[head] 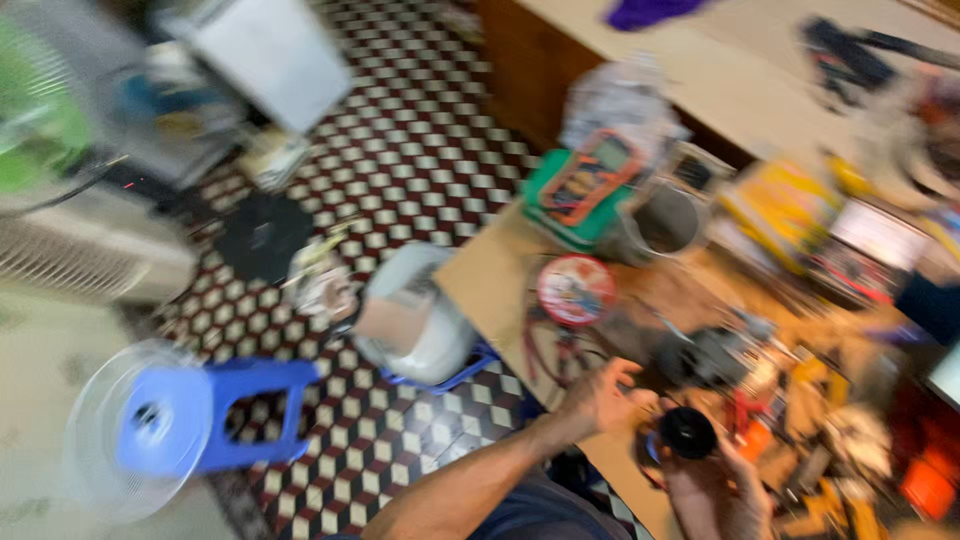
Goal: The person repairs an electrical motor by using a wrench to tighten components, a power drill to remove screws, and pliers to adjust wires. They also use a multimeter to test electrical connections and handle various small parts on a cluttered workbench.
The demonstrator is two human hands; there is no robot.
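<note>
Black round part gripped in right hand; grey cup contents blurred.

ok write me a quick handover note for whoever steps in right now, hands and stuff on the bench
Picture is motion-blurred, so details are rough.
Left hand: fingers spread, reaching over the wooden workbench, nothing clearly gripped.
Right hand: holding a small round black part from below.
Nearby: a dark motor-like piece just beyond the hands, a round red-rimmed tin, a grey cup, an orange multimeter on a green box.
On the checkered floor: a white rice cooker, a blue plastic stool.
Done or left: cannot tell; the black part is in hand, not set down.
</note>
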